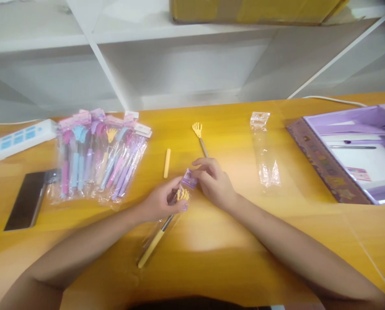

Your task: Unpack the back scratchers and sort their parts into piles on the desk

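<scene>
My left hand is closed around the top of a yellow back scratcher that sits in a clear plastic bag. Its claw head shows between my fingers, and the yellow handle points down to the left. At the top of that bag, my right hand pinches a small purple card. Just beyond my right hand lies a second yellow back scratcher head on a metal rod, its lower end hidden by the hand. A loose yellow handle tube rests to the left of it.
Several bagged back scratchers lie in a pile at left, near a phone and a white power strip. On the right are a clear bag and a purple box holding cards and a rod. White shelving stands behind.
</scene>
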Demonstrator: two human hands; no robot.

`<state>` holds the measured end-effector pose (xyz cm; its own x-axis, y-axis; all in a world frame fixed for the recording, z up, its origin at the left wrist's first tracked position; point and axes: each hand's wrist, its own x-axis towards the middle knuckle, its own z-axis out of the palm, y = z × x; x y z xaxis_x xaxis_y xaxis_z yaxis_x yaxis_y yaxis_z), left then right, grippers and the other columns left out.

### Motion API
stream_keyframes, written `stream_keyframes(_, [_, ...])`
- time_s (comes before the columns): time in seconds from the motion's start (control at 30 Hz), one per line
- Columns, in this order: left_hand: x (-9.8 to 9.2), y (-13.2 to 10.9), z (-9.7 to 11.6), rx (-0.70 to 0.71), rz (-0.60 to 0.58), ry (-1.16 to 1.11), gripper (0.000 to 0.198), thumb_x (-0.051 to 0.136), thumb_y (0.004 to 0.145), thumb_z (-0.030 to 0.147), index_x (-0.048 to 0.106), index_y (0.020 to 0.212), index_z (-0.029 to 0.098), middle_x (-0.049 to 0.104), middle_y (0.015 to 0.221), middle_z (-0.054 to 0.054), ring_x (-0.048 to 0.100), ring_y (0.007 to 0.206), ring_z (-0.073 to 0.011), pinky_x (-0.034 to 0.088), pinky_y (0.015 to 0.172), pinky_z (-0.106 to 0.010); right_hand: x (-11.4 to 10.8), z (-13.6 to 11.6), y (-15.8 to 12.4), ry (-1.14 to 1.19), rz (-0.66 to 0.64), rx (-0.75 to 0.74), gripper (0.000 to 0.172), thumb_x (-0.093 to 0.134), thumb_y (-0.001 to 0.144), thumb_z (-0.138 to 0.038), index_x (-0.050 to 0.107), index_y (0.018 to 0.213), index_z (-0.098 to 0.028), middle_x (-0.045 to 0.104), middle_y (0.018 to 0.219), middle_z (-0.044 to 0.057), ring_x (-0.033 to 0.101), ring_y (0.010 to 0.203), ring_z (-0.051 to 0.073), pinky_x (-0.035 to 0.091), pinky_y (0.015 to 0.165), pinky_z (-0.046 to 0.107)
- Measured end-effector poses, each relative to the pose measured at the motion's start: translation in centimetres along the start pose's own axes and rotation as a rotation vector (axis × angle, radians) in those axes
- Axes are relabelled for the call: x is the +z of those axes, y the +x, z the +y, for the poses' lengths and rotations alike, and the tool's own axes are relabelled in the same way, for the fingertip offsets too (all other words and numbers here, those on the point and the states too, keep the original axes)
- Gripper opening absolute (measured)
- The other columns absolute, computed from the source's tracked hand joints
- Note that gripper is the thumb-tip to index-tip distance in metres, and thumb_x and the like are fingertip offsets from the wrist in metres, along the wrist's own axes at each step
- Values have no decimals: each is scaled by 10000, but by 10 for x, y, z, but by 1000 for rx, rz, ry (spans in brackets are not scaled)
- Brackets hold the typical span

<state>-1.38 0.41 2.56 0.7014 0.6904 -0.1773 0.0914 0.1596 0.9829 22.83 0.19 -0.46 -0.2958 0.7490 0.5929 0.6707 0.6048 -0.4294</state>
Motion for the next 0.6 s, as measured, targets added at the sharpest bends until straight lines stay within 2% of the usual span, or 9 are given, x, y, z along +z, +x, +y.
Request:
stream_keyframes(0.17, [0, 0, 1, 21, 12, -63, 553, 712, 1008, 349, 549, 1517, 206, 630, 1073, -60, 577, 864, -158, 541, 785, -265, -5, -6, 10, 75, 17, 51, 189, 588, 1051, -164, 656, 1200, -260, 630, 1278, 130, 695, 1104, 251, 637, 859, 391])
stream_keyframes(0.23, [1, 1, 1, 23, 10, -72, 549, 707, 1012, 344, 544, 1518, 205, 623, 1057, -56, 566, 854, -156, 536, 781, -261, -6, -5, 14, 142, 16, 85, 170, 612, 1052, -199, 650, 1207, -258, 637, 1223, 127, 685, 1130, 266, 635, 865, 406])
stream_keyframes(0.33, [1, 0, 0, 24, 13, -66, 570, 708, 1011, 332, 525, 1537, 206, 622, 1045, -52, 563, 850, -155, 533, 784, -259, -4, -2, 17, 239, 35, 170, 89, 614, 1062, -228, 657, 1137, -247, 644, 1141, 105, 686, 1030, 237, 615, 787, 367])
stream_keyframes(0.47, [0, 0, -2, 16, 13, -52, 586, 702, 1017, 350, 509, 1554, 216, 630, 1069, -58, 577, 856, -157, 541, 789, -262, -1, 3, 17, 383, 108, 301, 90, 635, 1058, -239, 595, 1138, -243, 623, 1117, 67, 610, 758, 143, 505, 596, 281])
stream_keyframes(0.53, [0, 0, -1, 15, 12, -55, 585, 702, 1017, 365, 513, 1549, 209, 633, 1075, -63, 583, 860, -160, 545, 788, -265, -1, 4, 17, 422, 132, 302, 55, 634, 1056, -228, 583, 1074, -238, 614, 1104, 66, 612, 805, 155, 495, 621, 287])
stream_keyframes(0.6, [1, 0, 0, 18, 14, -63, 578, 706, 1015, 360, 521, 1536, 193, 633, 1068, -64, 586, 864, -159, 544, 792, -264, -4, 4, 18, 436, 98, 259, 76, 602, 1070, -232, 618, 996, -230, 608, 1109, 86, 630, 947, 201, 529, 723, 332])
